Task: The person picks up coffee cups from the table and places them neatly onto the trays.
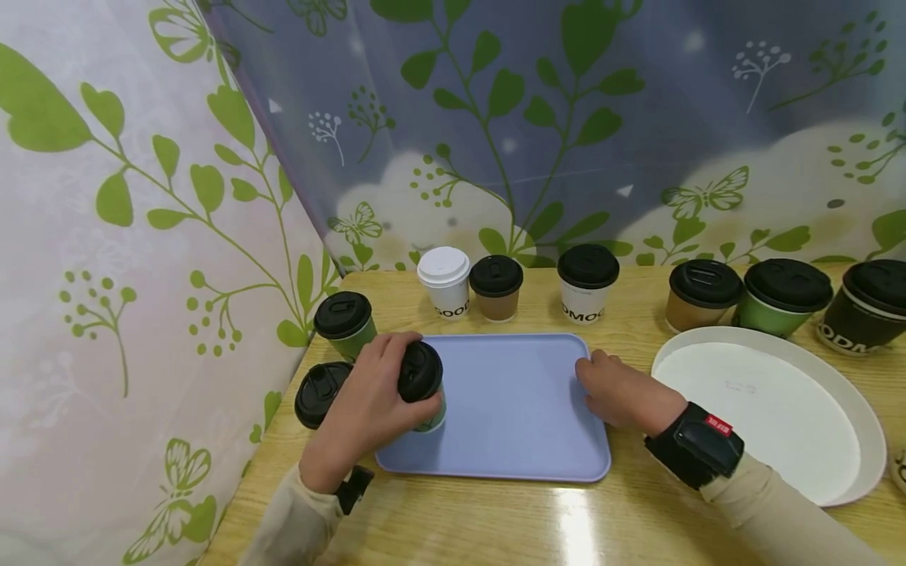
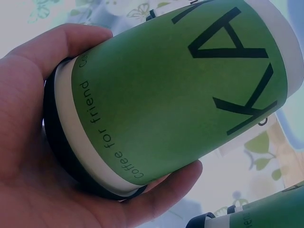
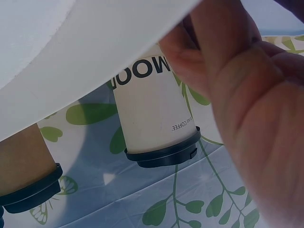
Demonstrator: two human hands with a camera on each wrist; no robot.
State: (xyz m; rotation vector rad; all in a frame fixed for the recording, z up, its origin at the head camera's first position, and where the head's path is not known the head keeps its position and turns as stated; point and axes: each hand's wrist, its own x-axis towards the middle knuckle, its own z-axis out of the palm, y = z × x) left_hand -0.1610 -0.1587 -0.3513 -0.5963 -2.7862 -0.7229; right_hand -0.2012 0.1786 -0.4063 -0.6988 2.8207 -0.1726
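Note:
My left hand [image 1: 375, 397] grips a green paper coffee cup [image 2: 175, 95] around its black lid [image 1: 419, 372]. The cup is upright at the left part of a lilac-blue rectangular tray [image 1: 517, 405]; whether its base touches the tray cannot be told. At the tray's right edge, my right hand [image 1: 623, 389] holds the rim with curled fingers, its fingertips partly hidden. Close beside the left hand stand another green cup [image 1: 347, 322] and a black-lidded cup [image 1: 322, 393], the latter partly covered by the hand.
A round white tray [image 1: 750, 424] lies right of the right hand. Along the back stand a white-lidded cup [image 1: 444, 287], a small brown cup [image 1: 497, 295] and a white black-lidded cup [image 1: 586, 287]. Brown [image 1: 703, 295], green [image 1: 778, 299] and black [image 1: 863, 310] cups stand behind the round tray.

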